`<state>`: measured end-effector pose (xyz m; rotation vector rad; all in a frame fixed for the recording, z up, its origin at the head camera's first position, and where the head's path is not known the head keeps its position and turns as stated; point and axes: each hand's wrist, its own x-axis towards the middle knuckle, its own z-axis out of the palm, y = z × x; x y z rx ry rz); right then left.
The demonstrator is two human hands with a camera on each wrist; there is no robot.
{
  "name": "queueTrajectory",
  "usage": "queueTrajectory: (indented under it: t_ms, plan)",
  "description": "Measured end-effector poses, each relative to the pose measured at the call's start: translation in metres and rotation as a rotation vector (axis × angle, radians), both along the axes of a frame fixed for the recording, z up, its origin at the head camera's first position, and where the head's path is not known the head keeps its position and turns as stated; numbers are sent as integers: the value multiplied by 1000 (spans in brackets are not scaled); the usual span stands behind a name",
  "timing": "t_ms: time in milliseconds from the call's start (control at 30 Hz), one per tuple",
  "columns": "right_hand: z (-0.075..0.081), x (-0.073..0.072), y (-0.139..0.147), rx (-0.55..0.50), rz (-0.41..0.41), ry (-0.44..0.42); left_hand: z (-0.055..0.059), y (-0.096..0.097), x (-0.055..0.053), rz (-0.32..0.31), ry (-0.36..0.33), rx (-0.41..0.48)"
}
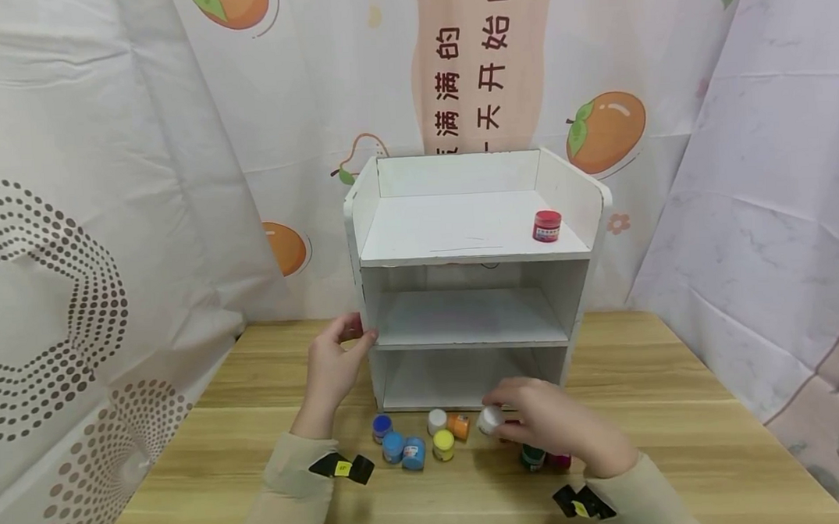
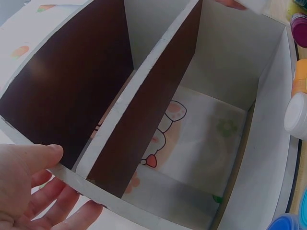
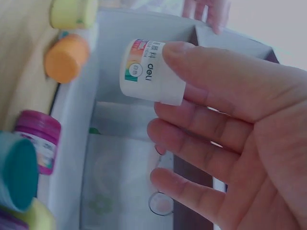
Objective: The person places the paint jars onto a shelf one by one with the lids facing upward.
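My left hand (image 1: 334,359) holds the left side panel of a small white shelf unit (image 1: 475,257). In the left wrist view its thumb lies on the panel's inner face, with the fingers (image 2: 64,203) around the outer side. Between the thumb and fingers of my right hand (image 1: 549,416) is a white paint jar (image 3: 144,72), tipped sideways in the right wrist view. That hand is low in front of the unit's bottom compartment, over several jars that it partly hides. A red paint jar (image 1: 547,227) stands at the right of the top shelf.
On the wooden table (image 1: 679,407) before the unit are a dark blue jar (image 1: 382,428), two lighter blue jars, another white jar (image 1: 437,421), an orange jar (image 1: 459,426) and a yellow jar (image 1: 443,445). A dark green jar (image 1: 533,458) and a magenta jar (image 1: 562,462) sit under the right hand.
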<state>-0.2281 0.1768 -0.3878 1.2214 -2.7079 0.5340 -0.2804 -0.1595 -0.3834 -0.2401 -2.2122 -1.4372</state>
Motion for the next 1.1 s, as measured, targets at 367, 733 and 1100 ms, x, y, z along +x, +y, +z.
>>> queueTrajectory:
  t_ms: [367,733,1100]
  plan:
    - [9,1,10,-53,-12,66,-2,-1,0,-5,-5,4]
    - [17,-7,16,-128,-19,106,-1,0,1,7,5,11]
    - [52,-15,21,-183,19,226,-1,0,-1,2,8,1]
